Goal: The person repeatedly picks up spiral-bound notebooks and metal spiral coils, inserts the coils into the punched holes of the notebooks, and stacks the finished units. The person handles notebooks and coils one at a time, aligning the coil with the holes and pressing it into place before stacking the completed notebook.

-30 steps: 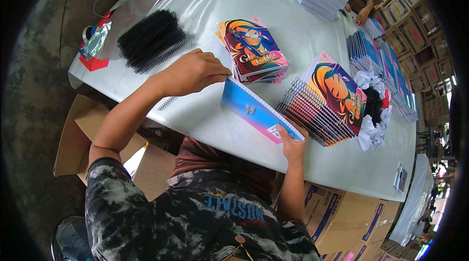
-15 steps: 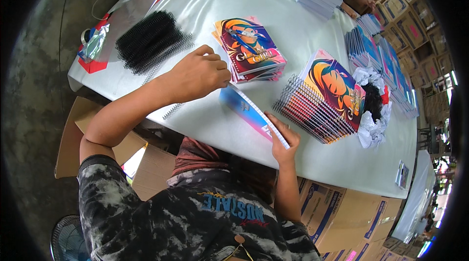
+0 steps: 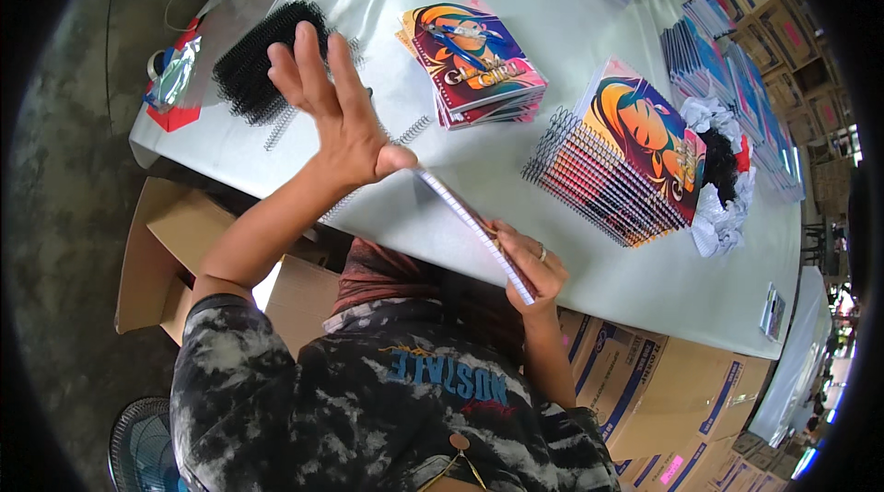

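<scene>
Since half a second ago we are tipping the notebook [image 3: 474,232] up onto its edge, so it is now showing us only its thin side, and our left hand [image 3: 336,114] is lifting off it with the fingers spread flat and apart. Our right hand [image 3: 529,262] is clamping the notebook's lower end between thumb and fingers, a ring showing on one finger. We are seeing the notebook as a narrow white strip with a row of small punched holes along it, its colourful cover hidden from us. Its long axis is running diagonally, the upper end pointing toward the left hand's palm and touching it near the thumb, the lower end pointing toward our chest. It is hovering over the near edge of the white bench [image 3: 589,271], between the two hands.
</scene>
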Demonstrator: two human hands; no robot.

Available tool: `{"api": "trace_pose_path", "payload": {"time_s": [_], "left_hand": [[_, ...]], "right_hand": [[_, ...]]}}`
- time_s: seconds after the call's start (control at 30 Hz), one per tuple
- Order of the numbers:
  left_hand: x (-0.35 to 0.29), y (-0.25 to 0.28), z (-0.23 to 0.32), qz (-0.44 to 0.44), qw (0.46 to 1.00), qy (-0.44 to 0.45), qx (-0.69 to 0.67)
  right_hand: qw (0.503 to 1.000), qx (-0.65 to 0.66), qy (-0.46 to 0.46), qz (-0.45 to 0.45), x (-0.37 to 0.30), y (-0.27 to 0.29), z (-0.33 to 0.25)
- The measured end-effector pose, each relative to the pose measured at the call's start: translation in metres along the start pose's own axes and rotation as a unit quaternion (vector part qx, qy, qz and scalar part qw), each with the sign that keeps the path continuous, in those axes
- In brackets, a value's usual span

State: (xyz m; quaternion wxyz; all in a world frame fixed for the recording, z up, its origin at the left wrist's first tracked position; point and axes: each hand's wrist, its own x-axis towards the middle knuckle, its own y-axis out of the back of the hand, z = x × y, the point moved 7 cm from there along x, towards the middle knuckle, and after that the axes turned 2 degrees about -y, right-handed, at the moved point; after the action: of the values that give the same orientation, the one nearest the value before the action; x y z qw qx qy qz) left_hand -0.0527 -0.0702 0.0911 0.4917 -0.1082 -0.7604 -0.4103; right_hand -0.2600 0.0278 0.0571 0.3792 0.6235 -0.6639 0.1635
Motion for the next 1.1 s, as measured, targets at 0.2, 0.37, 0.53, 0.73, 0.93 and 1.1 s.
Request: {"api": "trace_pose_path", "payload": {"time_s": [0.2, 0.37, 0.53, 0.73, 0.93, 1.1], "left_hand": [[-0.041, -0.001, 0.056, -0.032, 0.991, -0.100, -0.087], [-0.046, -0.034, 0.015, -0.153, 0.977, 0.134, -0.060], [-0.022, 0.015, 0.048, 0.049, 0.997, -0.043, -0.040], [-0.051, -0.008, 0.066, -0.066, 0.974, -0.098, -0.194], [-0.045, -0.010, -0.002, 0.148, 0.980, 0.106, -0.080], [-0.047, 0.002, 0.090, 0.006, 0.976, -0.129, -0.175]], "right_hand": [[0.999, -0.030, -0.009, 0.033, -0.006, 0.008, -0.002], [1.000, -0.001, -0.025, 0.013, -0.002, -0.004, -0.007], [1.000, -0.006, -0.010, 0.019, -0.003, -0.004, -0.006], [0.998, 0.017, -0.028, 0.047, -0.003, 0.001, 0.002], [1.000, -0.005, -0.003, 0.000, 0.002, -0.013, -0.006], [0.999, -0.030, 0.005, 0.012, 0.001, -0.003, -0.006]]}}
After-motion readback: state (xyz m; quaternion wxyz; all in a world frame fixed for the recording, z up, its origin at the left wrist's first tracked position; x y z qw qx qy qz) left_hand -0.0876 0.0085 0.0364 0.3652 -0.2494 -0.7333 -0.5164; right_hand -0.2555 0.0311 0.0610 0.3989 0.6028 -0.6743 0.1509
